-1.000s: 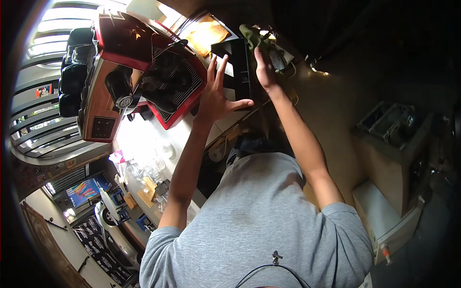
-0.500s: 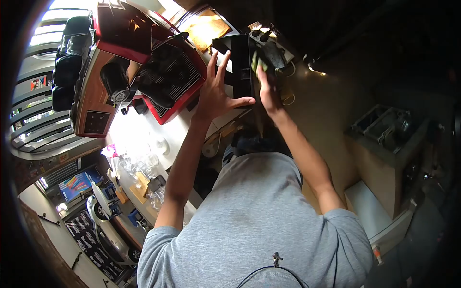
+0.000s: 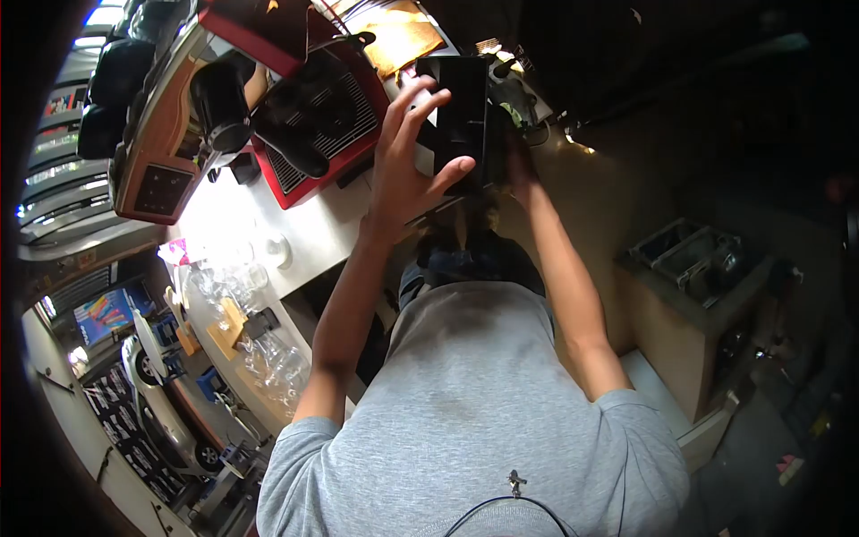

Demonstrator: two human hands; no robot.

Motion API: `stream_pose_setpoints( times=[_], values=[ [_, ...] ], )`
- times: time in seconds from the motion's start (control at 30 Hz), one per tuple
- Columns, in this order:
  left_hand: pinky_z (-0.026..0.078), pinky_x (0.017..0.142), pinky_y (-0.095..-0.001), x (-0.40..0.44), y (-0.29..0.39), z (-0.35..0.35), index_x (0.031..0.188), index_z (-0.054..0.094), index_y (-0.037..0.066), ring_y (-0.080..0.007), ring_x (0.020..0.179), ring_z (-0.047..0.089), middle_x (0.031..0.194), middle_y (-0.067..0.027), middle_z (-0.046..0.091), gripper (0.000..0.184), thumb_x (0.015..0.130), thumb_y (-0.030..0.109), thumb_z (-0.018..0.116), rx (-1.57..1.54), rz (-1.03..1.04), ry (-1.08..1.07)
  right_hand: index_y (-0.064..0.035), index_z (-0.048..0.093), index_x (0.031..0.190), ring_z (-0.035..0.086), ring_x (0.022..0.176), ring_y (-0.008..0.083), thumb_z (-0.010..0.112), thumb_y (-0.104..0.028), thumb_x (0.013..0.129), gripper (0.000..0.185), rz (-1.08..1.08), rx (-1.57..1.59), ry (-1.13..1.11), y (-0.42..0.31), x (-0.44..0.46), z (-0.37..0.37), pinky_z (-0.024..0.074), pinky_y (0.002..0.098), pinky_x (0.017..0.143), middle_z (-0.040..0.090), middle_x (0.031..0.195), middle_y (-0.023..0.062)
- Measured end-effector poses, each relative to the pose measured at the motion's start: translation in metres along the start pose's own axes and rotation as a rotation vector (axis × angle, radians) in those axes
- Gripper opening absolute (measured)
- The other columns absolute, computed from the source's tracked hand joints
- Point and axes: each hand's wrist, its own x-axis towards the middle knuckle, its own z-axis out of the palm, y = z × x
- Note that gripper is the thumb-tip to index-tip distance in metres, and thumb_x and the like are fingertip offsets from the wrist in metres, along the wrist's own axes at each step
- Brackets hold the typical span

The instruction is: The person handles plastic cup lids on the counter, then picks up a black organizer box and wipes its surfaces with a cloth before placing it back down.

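My left hand (image 3: pixel 407 166) is spread, with its fingertips at the left side of a black box-like object (image 3: pixel 463 112) on the counter. Nothing shows inside its grasp. On the far side of that object, my right hand (image 3: pixel 522 170) is dark and blurred by motion. A bit of green cloth (image 3: pixel 511 114) shows just above it; whether the fingers hold it cannot be made out. The red machine with a slotted tray (image 3: pixel 327 148) stands left of my left hand.
An orange cloth (image 3: pixel 394 45) lies behind the black object. Clear plastic packaging (image 3: pixel 273 358) and a white round item (image 3: pixel 273 249) are on the counter at the left. A cabinet with a metal rack (image 3: pixel 689 255) stands at the right.
My right hand has moved down along the right side of the black object, with the green cloth lower than before. My left hand stays spread at the left side. The whole view has shifted.
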Motion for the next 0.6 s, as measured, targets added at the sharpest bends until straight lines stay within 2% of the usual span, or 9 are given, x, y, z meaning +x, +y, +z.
stream_pose_setpoints(
  times=[0.07, 0.2, 0.23, 0.33, 0.37, 0.6],
  values=[
    [0.053, 0.086, -0.0404, 0.001, 0.036, -0.020, 0.109, 0.064, 0.001, -0.0314, 0.101, 0.064, 0.110, -0.0157, 0.063, 0.062, 0.078, 0.052, 0.083, -0.370, -0.015, 0.038, -0.0056, 0.047, 0.151, 0.052, 0.131, 0.0159, 0.035, -0.054, 0.107, 0.066, 0.021, -0.015, 0.010, -0.002, 0.004, -0.004, 0.0406, 0.0326, 0.109, 0.056, 0.144, 0.0059],
    [0.052, 0.082, -0.0392, -0.012, 0.093, -0.055, 0.104, 0.064, 0.001, -0.0298, 0.096, 0.062, 0.105, -0.0145, 0.062, 0.056, 0.079, 0.048, 0.082, -0.797, 0.082, -0.003, -0.0050, 0.048, 0.150, 0.053, 0.130, 0.0170, 0.034, -0.056, 0.108, 0.067, -0.021, -0.043, -0.010, 0.006, 0.008, -0.002, 0.0409, 0.0326, 0.108, 0.056, 0.144, 0.0064],
    [0.052, 0.081, -0.0389, -0.016, 0.100, -0.059, 0.103, 0.064, 0.001, -0.0294, 0.095, 0.062, 0.103, -0.0142, 0.062, 0.055, 0.079, 0.047, 0.082, -0.839, 0.097, -0.003, -0.0049, 0.048, 0.150, 0.053, 0.129, 0.0173, 0.034, -0.056, 0.108, 0.068, -0.031, -0.051, -0.013, 0.011, 0.008, -0.003, 0.0410, 0.0326, 0.108, 0.056, 0.143, 0.0066],
    [0.051, 0.078, -0.0380, -0.022, 0.117, -0.073, 0.100, 0.063, 0.001, -0.0282, 0.091, 0.061, 0.099, -0.0133, 0.061, 0.050, 0.079, 0.044, 0.081, -0.935, 0.151, -0.004, -0.0049, 0.033, 0.158, 0.035, 0.148, 0.0215, 0.030, -0.055, 0.108, 0.071, -0.079, -0.037, -0.022, 0.019, 0.011, 0.000, 0.0280, 0.0330, 0.119, 0.038, 0.161, 0.0107],
    [0.050, 0.077, -0.0377, -0.025, 0.119, -0.075, 0.099, 0.063, 0.002, -0.0278, 0.089, 0.061, 0.098, -0.0130, 0.060, 0.049, 0.079, 0.043, 0.081, -0.949, 0.160, -0.003, -0.0050, 0.038, 0.155, 0.042, 0.140, 0.0205, 0.032, -0.054, 0.109, 0.068, -0.079, -0.057, 0.012, 0.019, 0.012, -0.002, 0.0329, 0.0333, 0.116, 0.044, 0.154, 0.0093],
    [0.048, 0.070, -0.0357, -0.040, 0.119, -0.089, 0.091, 0.062, 0.002, -0.0251, 0.080, 0.058, 0.088, -0.0110, 0.058, 0.040, 0.079, 0.036, 0.080, -0.985, 0.122, 0.019, -0.0043, 0.041, 0.152, 0.046, 0.137, 0.0202, 0.033, -0.052, 0.108, 0.065, -0.035, -0.050, 0.073, 0.005, -0.011, 0.006, 0.0356, 0.0332, 0.113, 0.048, 0.151, 0.0090]
  ],
)
